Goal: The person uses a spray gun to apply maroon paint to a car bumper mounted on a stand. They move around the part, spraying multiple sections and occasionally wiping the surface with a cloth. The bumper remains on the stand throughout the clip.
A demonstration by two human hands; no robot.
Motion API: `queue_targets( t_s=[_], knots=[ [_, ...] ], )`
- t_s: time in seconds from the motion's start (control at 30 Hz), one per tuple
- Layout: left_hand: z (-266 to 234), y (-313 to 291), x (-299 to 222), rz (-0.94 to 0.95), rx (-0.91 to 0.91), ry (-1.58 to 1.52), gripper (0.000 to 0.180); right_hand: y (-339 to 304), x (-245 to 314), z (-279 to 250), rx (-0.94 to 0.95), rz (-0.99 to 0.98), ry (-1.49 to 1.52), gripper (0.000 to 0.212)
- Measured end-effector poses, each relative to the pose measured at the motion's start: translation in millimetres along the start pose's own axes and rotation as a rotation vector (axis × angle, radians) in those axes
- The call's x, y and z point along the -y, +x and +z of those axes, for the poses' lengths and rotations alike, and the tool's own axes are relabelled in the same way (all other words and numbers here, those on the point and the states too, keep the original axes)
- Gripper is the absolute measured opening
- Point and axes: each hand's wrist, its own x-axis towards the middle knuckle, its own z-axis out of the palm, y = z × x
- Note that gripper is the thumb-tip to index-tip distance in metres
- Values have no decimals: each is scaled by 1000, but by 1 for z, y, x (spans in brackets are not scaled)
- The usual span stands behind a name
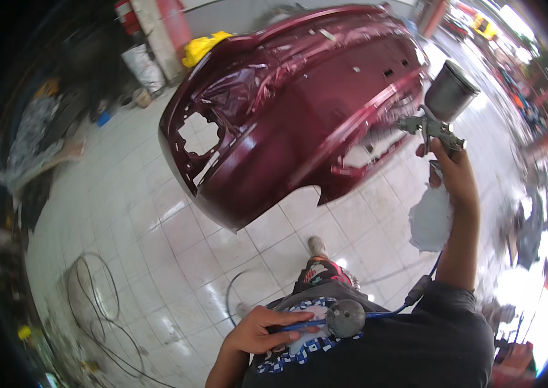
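My right hand (455,169), raised at the right, is closed round the handle of a metal spray gun (430,128). A grey paint cup (450,89) sits tilted on top of the gun. The nozzle points left toward a glossy dark red car bumper (287,123) that fills the upper middle. A pale, ragged-edged sheet or cloth (430,221) shows just below my right hand. Near my torso, my left hand (266,328) grips a blue air hose (382,315) with its fingers. A round grey piece with small holes (345,318) covers part of that hose.
Dark hoses (102,317) lie looped on the tiled floor (138,258) at the lower left. Behind the bumper are a yellow bag or cloth (204,48) and a pale pillar (157,39). Covered clutter (41,136) stands along the left side.
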Motion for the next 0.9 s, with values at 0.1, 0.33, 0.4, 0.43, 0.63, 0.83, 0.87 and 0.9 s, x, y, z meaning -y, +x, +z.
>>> queue_targets(
  t_s=[0.1,0.33,0.4,0.43,0.63,0.83,0.87,0.9],
  knots=[
    [-57,-62,16,-41,51,-27,41,-74,-20,51,-131,82,-2,32],
    [-119,-165,38,-216,111,-70,34,-233,-87,194,-109,323,94,22],
    [-124,-172,48,-273,107,34,31,-266,-116,244,-142,318,99,47],
    [-127,-174,52,-311,113,123,30,-279,-134,268,-139,278,97,48],
    [-114,-171,74,-591,198,405,26,-323,-196,350,-64,169,186,50],
    [-80,-158,99,-433,296,604,28,-304,-233,366,-290,-15,191,52],
    [-75,-157,103,-385,280,616,29,-295,-233,361,-312,-24,187,53],
    [-69,-156,104,-395,267,609,29,-285,-234,355,-438,-176,88,52]
  ],
)
